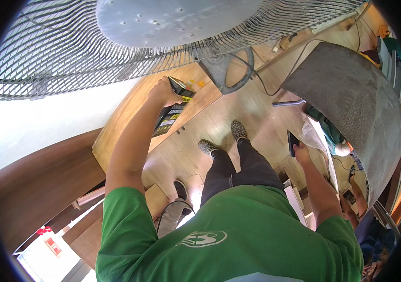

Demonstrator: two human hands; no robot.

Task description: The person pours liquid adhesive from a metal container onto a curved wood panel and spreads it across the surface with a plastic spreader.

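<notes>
My left hand [164, 92] grips the top edge of a black and yellow printed adhesive container [172, 116], which stands tilted in the view on a wooden board surface [200, 103]. Small orange and yellow objects [201, 84] lie just beyond it. My right hand [301, 153] hangs low on the right, closed around a dark flat object, perhaps a phone [291, 142]. Most of that object's near end is hidden by my fingers.
A large fan with a wire guard [172, 60] spans the top. A grey curved panel [355, 102] stands right, with another person's arms [357, 194] beneath. A cable [264, 84] crosses the floor; another person's shoe [180, 189] is lower left.
</notes>
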